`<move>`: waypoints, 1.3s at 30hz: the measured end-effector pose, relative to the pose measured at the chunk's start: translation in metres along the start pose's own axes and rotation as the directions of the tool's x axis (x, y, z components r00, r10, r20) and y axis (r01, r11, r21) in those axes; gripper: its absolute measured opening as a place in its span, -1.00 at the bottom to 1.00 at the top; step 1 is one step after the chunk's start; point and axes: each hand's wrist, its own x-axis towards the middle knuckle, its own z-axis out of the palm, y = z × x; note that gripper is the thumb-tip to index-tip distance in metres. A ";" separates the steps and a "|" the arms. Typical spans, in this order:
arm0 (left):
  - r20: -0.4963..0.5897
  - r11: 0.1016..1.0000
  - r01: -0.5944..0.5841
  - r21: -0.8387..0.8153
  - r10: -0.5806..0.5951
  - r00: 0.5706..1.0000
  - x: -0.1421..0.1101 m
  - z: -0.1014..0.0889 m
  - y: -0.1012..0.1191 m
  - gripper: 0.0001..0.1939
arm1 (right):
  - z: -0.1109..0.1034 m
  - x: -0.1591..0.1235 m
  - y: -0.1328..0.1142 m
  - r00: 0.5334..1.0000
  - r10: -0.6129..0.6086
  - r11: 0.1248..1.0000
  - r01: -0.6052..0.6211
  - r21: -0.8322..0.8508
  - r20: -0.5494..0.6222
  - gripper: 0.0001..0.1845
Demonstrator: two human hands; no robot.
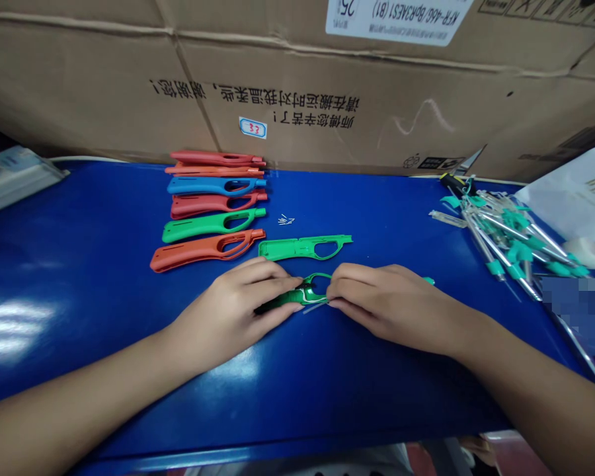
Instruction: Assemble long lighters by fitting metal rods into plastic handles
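Note:
Both hands hold a green lighter handle half [319, 276] low over the blue table. My left hand [250, 294] pinches its left end, fingers and thumb closed round it. My right hand [381, 297] grips the opposite end past the finger loop. A white wire and a dark part show inside the shell between the hands, and a thin clear tube [315, 307] sticks out below. Just behind lies another green handle half [290, 248], its hollow inner side facing up. A small piece of teal plastic [429, 280] shows beyond my right hand.
Red, orange, blue and green lighter handles [203, 227] lie in a column at left, small screws [285, 219] beside them. Metal lighter tubes with teal parts [506, 228] are heaped at right near a screwdriver [456, 185]. A cardboard box [297, 92] walls the back.

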 end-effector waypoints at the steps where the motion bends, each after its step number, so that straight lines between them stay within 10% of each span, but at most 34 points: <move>1: -0.003 1.000 0.000 -0.002 0.000 1.000 0.000 0.000 0.000 -0.74 | 0.000 0.000 0.001 1.000 -0.005 1.000 0.005 0.018 -0.008 -0.77; 12: -0.001 1.000 -0.001 0.013 0.001 1.000 0.000 0.000 -0.003 -0.75 | 0.000 -0.003 0.004 0.995 -0.096 0.993 0.098 0.067 -0.036 -0.76; 23: -0.016 0.999 -0.039 -0.033 0.038 0.999 0.002 0.008 0.002 -0.75 | 0.008 0.004 -0.004 0.981 0.082 0.975 -0.041 0.218 -0.178 -0.83; 39: 0.009 0.999 0.004 -0.047 -0.004 1.000 0.001 0.008 0.004 -0.74 | 0.012 0.008 -0.002 0.974 -0.084 0.995 0.071 -0.066 -0.209 -0.72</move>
